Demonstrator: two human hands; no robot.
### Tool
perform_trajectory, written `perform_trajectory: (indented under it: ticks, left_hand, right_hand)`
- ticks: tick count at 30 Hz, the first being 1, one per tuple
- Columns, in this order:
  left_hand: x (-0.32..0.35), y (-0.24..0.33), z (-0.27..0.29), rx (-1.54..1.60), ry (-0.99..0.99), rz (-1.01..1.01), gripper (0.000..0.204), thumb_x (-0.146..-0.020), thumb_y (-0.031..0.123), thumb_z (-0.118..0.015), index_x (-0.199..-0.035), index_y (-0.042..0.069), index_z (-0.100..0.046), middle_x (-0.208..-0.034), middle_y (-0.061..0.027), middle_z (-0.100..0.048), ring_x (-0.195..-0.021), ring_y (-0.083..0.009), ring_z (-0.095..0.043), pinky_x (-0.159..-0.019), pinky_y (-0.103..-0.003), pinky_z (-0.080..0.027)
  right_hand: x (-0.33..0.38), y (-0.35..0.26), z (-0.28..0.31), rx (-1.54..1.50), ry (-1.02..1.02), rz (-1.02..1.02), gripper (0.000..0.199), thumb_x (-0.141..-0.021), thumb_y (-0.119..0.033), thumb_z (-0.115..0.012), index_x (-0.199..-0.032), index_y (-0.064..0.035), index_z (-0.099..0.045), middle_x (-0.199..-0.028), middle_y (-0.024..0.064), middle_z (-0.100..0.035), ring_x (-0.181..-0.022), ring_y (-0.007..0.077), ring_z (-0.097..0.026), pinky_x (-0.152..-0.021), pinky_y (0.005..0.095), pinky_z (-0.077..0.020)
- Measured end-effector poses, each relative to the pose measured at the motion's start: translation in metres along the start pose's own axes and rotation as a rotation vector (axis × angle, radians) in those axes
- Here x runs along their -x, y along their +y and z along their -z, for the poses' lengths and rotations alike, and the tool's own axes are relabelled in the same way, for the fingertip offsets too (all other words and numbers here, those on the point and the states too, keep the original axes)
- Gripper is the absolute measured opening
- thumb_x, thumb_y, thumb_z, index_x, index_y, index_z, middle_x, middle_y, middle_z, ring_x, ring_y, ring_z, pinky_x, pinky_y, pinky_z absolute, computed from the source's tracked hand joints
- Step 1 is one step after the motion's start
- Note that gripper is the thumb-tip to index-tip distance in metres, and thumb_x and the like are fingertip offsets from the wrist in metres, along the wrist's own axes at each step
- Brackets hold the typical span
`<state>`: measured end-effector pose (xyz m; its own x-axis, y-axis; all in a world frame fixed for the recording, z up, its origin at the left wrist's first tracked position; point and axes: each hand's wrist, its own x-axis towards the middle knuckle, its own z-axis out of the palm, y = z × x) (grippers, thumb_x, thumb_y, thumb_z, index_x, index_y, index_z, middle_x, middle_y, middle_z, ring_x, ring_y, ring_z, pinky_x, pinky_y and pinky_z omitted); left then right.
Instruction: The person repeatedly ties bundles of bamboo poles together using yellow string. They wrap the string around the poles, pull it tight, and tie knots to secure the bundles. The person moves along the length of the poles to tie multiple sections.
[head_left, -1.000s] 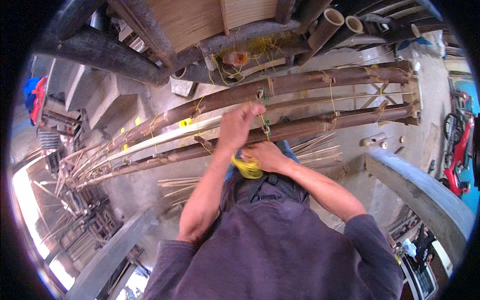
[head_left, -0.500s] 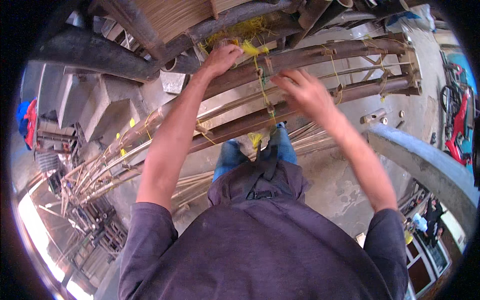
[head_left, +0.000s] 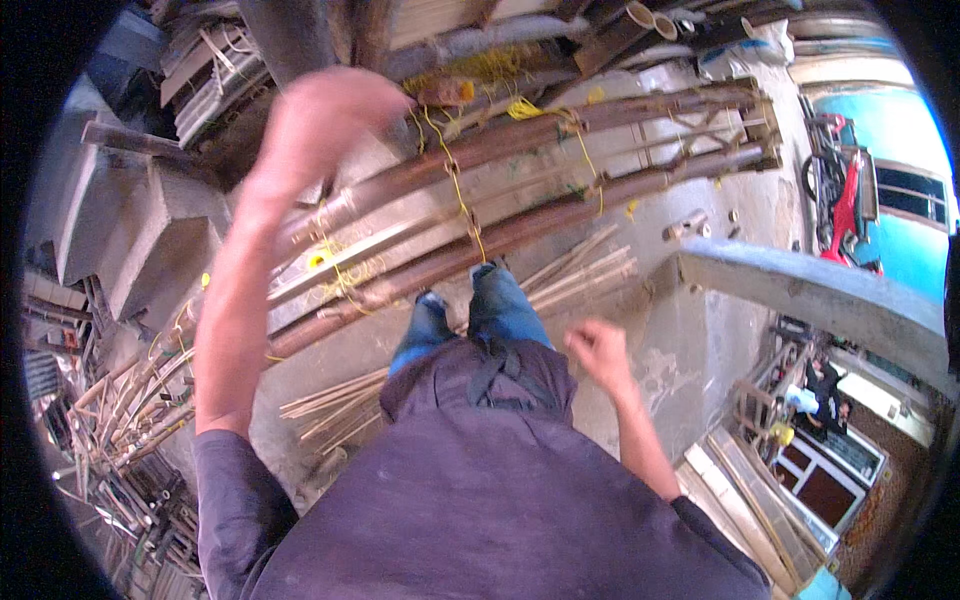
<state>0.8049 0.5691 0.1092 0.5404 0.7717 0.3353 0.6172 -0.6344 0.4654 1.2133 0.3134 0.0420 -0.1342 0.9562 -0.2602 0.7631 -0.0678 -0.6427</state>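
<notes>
My left hand (head_left: 330, 125) is raised over the far left part of a long brown bamboo frame (head_left: 510, 135), smeared by motion, so its fingers cannot be made out. My right hand (head_left: 600, 352) hangs at my right side, apart from the frame, with its fingers curled in; whatever they may hold is hidden. Yellow cord (head_left: 462, 190) stretches across the frame's two thick poles in front of my legs. On the far pole lies a small yellow bundle of cord (head_left: 522, 108). More loose cord (head_left: 340, 268) tangles over the poles at left.
Thin bamboo strips (head_left: 340, 400) lie on the floor beside my legs. Concrete blocks (head_left: 165, 235) stand at left, above a pile of bamboo pieces (head_left: 130, 420). At right are a grey concrete beam (head_left: 800, 295), a red motorbike (head_left: 848, 205) and a person (head_left: 825, 395).
My left hand has moved left and away from the frame's middle. My right hand has left the poles and dropped beside my right hip. The whole view has shifted.
</notes>
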Motion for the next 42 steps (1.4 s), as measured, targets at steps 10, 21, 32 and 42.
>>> perform_trajectory:
  ticks: [10,21,32,42]
  left_hand:
    - [0.015,0.081,-0.031,0.194,0.194,0.326,0.021,-0.084,0.013,-0.064,-0.102,0.004,-0.061,-0.108,-0.0128,-0.059,-0.105,-0.0305,-0.057,-0.090,-0.038,-0.045]
    - [0.086,0.086,-0.037,0.330,0.430,0.655,0.027,-0.088,0.015,-0.060,-0.112,0.003,-0.057,-0.095,-0.0119,-0.065,-0.087,-0.0242,-0.064,-0.078,-0.035,-0.050]
    - [0.060,0.125,-0.122,0.207,0.291,0.715,0.016,-0.082,0.021,-0.061,-0.078,0.007,-0.068,-0.073,-0.0150,-0.065,-0.071,-0.0331,-0.064,-0.067,-0.044,-0.051]
    - [0.045,0.123,-0.126,0.022,-0.017,0.721,0.023,-0.090,0.026,-0.055,-0.086,0.006,-0.066,-0.077,-0.0178,-0.064,-0.074,-0.0383,-0.062,-0.065,-0.047,-0.048]
  right_hand:
    - [-0.258,-0.057,0.123,1.045,-0.301,0.432,0.017,-0.078,-0.011,-0.063,-0.094,-0.0085,-0.063,-0.097,0.0121,-0.064,-0.088,0.0362,-0.062,-0.079,0.0450,-0.0507]
    - [-0.066,-0.063,-0.079,-1.121,-0.466,-0.583,0.042,-0.087,-0.016,-0.064,-0.127,-0.0095,-0.051,-0.082,0.0044,-0.061,-0.070,0.0157,-0.062,-0.064,0.0281,-0.0490]
    - [-0.212,-0.295,0.045,0.085,-0.331,1.133,0.021,-0.088,-0.020,-0.055,-0.078,-0.0016,-0.060,-0.079,0.0145,-0.059,-0.074,0.0337,-0.056,-0.066,0.0414,-0.0444]
    - [-0.332,-0.129,-0.067,0.292,0.204,0.118,0.044,-0.089,-0.040,-0.043,-0.093,-0.0014,-0.064,-0.083,0.0163,-0.068,-0.075,0.0307,-0.066,-0.070,0.0435,-0.0502]
